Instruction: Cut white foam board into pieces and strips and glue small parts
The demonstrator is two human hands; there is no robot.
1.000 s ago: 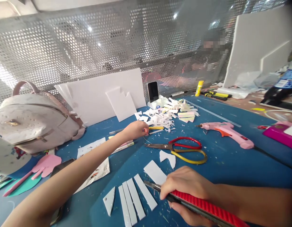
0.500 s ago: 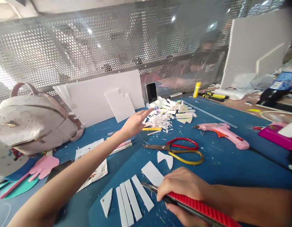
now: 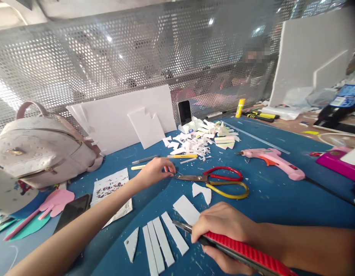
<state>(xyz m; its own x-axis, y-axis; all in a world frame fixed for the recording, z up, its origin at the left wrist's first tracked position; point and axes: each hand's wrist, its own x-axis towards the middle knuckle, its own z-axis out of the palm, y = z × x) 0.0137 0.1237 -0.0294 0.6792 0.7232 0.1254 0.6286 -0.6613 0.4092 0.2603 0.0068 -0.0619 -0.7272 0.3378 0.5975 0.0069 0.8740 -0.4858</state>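
Note:
My right hand is wrapped round a red-gripped utility knife, its blade pointing left over the white foam strips. A wider white foam piece lies by the blade. Farther off, my left hand is low over the blue table, thumb and fingers pinched together at the tip of the scissors. Whatever thin thing they pinch is too small to make out. The scissors, with one red and one yellow handle, lie open a little. A jagged white scrap rests below them.
Behind the scissors is a heap of paper scraps, with a phone upright at its back. A pink glue gun lies right, its cord trailing. On the left stand a pale backpack and a speckled paper sheet.
My left hand has come down and nearer from the edge of the scrap heap to the scissors' tip, and its fingers have closed. My right hand keeps its hold on the utility knife, nearly still.

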